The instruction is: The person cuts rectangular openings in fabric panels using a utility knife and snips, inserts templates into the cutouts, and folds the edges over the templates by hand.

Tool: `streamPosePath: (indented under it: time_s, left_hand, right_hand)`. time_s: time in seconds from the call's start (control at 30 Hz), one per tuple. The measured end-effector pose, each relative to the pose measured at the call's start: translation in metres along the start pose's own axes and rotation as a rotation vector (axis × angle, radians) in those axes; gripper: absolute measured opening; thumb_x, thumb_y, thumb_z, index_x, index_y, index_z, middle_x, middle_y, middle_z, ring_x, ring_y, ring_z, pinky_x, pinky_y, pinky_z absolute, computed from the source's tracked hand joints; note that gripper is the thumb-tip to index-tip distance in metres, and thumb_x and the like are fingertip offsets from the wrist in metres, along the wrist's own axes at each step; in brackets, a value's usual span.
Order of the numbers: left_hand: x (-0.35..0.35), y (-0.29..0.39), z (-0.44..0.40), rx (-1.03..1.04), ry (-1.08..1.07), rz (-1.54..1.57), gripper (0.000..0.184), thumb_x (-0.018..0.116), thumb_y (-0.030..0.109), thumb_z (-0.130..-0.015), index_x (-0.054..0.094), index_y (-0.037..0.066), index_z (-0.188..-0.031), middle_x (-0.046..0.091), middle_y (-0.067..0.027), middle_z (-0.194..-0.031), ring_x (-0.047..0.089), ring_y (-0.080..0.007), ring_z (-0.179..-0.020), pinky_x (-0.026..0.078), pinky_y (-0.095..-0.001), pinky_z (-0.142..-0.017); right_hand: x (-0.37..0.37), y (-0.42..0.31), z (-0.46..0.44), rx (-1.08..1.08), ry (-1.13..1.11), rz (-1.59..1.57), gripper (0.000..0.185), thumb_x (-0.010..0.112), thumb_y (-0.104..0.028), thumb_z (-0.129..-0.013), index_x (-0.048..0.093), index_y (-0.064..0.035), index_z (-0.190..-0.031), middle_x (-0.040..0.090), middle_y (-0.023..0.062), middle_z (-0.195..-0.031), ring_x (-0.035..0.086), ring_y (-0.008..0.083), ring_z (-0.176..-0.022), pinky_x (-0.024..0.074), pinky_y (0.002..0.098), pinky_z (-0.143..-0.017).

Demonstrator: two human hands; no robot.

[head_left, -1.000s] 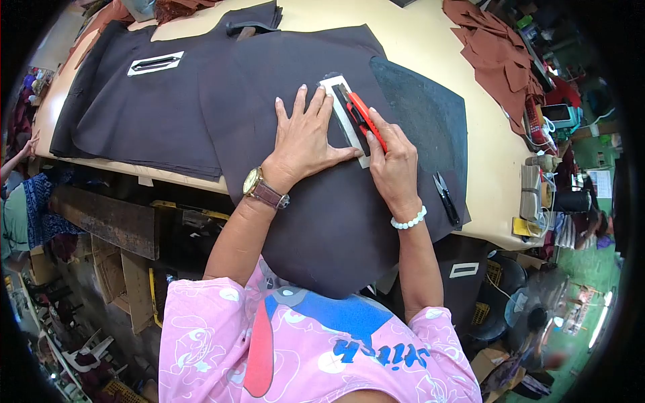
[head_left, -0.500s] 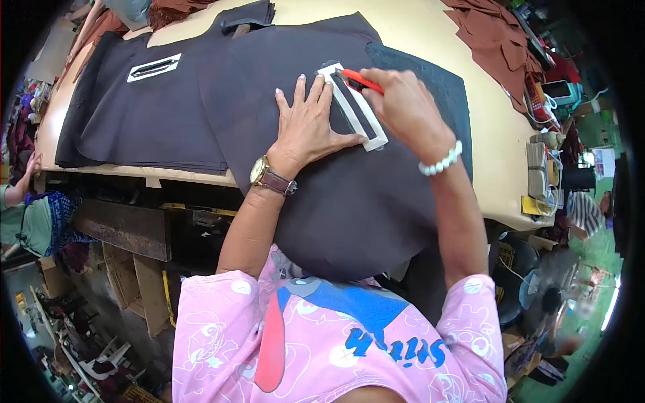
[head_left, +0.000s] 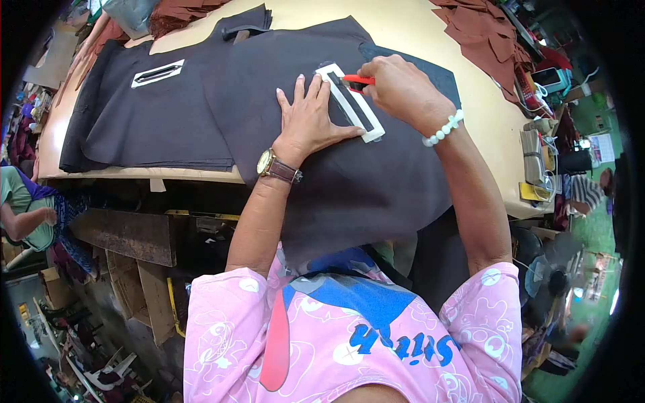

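My left hand lies flat with fingers spread on the dark fabric. Its fingertips and thumb press at the left side of a white rectangular frame template with a long narrow slot. In my closed right hand is a red utility knife, its front end near the upper end of the slot. The blade tip is too small to make out. Clear tape shows at the template's ends. Part of the fabric hangs over the table's front edge toward my shirt.
Folded dark fabric on the left bears a second white slotted frame. A dark-handled tool lies at the back. Brown scraps cover the table's far right. A co-worker is at the far left.
The knife has shifted slightly down along the slot, and my right hand has turned a little. My left hand stays on the template. The view has shifted, and more of the co-worker shows.
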State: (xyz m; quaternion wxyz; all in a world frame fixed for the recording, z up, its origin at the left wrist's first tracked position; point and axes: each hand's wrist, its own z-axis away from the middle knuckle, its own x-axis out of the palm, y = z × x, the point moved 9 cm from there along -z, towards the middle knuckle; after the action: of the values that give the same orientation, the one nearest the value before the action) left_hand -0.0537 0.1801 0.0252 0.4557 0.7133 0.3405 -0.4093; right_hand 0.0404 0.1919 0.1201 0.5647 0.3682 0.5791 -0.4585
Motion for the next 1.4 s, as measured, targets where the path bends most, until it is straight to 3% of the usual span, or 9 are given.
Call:
streamPosePath:
  time_s: [0.6,0.73,0.9,1.0,1.1,1.13,1.2,1.3,1.4]
  left_hand:
    - [0.000,0.000,-0.001,-0.001,-0.043,-0.072,0.112,0.065,0.074,-0.057,0.036,0.001,-0.136,0.034,-0.0143,-0.142,0.026,-0.0371,-0.133,0.019,-0.0659,-0.101]
    - [-0.014,-0.002,-0.006,-0.013,-0.096,0.075,0.109,0.071,0.066,-0.058,0.033,-0.001,-0.135,0.037,-0.0161,-0.140,0.030,-0.0374,-0.131,0.023,-0.0638,-0.101]
    - [-0.046,-0.079,-0.014,-0.196,0.277,-0.144,0.073,0.052,0.049,-0.087,0.032,-0.001,-0.136,0.036,-0.0225,-0.138,0.032,-0.0361,-0.131,0.028,-0.0585,-0.100]
    - [-0.031,-0.116,-0.015,-0.350,0.109,-0.242,0.066,0.047,0.045,-0.091,0.032,-0.001,-0.136,0.041,-0.0222,-0.135,0.033,-0.0377,-0.129,0.028,-0.0596,-0.100]
    - [-0.022,-0.116,-0.021,-0.270,0.005,-0.248,0.043,0.053,0.029,-0.088,0.052,0.002,-0.122,0.061,-0.0244,-0.106,0.055,-0.0409,-0.102,0.035,-0.0511,-0.096]
    - [-0.039,-0.103,-0.015,-0.243,0.260,-0.180,0.026,0.057,0.018,-0.084,0.063,0.004,-0.105,0.065,-0.0211,-0.090,0.061,-0.0392,-0.085,0.042,-0.0461,-0.088]
    - [-0.052,-0.100,-0.017,-0.191,0.343,-0.124,0.023,0.059,0.017,-0.083,0.065,0.006,-0.101,0.065,-0.0209,-0.091,0.061,-0.0374,-0.084,0.045,-0.0444,-0.082]
    - [-0.073,-0.097,-0.022,-0.198,0.424,0.056,0.020,0.060,0.019,-0.083,0.066,0.004,-0.096,0.066,-0.0192,-0.088,0.065,-0.0315,-0.079,0.049,-0.0372,-0.074]
    - [-0.070,-0.117,-0.038,-0.342,0.340,0.377,0.031,0.064,0.027,-0.080,0.065,0.000,-0.095,0.067,-0.0170,-0.084,0.066,-0.0256,-0.082,0.049,-0.0315,-0.072]
  right_hand:
    - [0.008,0.013,0.103,0.065,0.030,-0.069,0.028,0.060,-0.011,-0.082,0.062,-0.0039,-0.109,0.064,0.0202,-0.085,0.059,0.0389,-0.077,0.0477,0.0427,-0.071]
    - [0.013,0.054,0.104,0.065,0.007,-0.500,0.033,0.060,-0.015,-0.083,0.059,-0.0019,-0.113,0.065,0.0224,-0.082,0.064,0.0347,-0.074,0.0504,0.0391,-0.066]
    - [0.023,0.168,0.107,0.476,0.403,-0.573,0.025,0.058,-0.021,-0.086,0.061,-0.0002,-0.101,0.066,0.0138,-0.078,0.063,0.0305,-0.068,0.0487,0.0380,-0.065]
    - [0.038,0.205,0.100,0.475,0.627,-0.314,0.025,0.058,-0.024,-0.086,0.062,-0.0024,-0.098,0.064,0.0117,-0.082,0.061,0.0295,-0.075,0.0475,0.0393,-0.071]
    - [0.046,0.208,0.097,0.462,0.718,-0.125,0.024,0.060,-0.025,-0.085,0.064,-0.0049,-0.098,0.061,0.0111,-0.089,0.058,0.0296,-0.086,0.0451,0.0406,-0.078]
    - [0.046,0.205,0.100,0.459,0.739,-0.068,0.024,0.060,-0.025,-0.084,0.065,-0.0056,-0.098,0.060,0.0111,-0.091,0.057,0.0294,-0.089,0.0442,0.0407,-0.080]
    - [0.033,0.186,0.114,0.384,0.864,0.135,0.025,0.062,-0.023,-0.083,0.064,-0.0059,-0.101,0.059,0.0113,-0.092,0.057,0.0287,-0.087,0.0450,0.0389,-0.078]
    - [0.019,0.171,0.137,0.386,0.746,-0.163,0.028,0.065,-0.018,-0.080,0.062,-0.0040,-0.103,0.059,0.0115,-0.087,0.058,0.0278,-0.082,0.0459,0.0374,-0.074]
    - [0.042,0.148,0.155,0.547,0.229,-0.440,0.032,0.068,-0.013,-0.075,0.059,-0.0020,-0.104,0.059,0.0122,-0.082,0.058,0.0280,-0.077,0.0460,0.0369,-0.070]
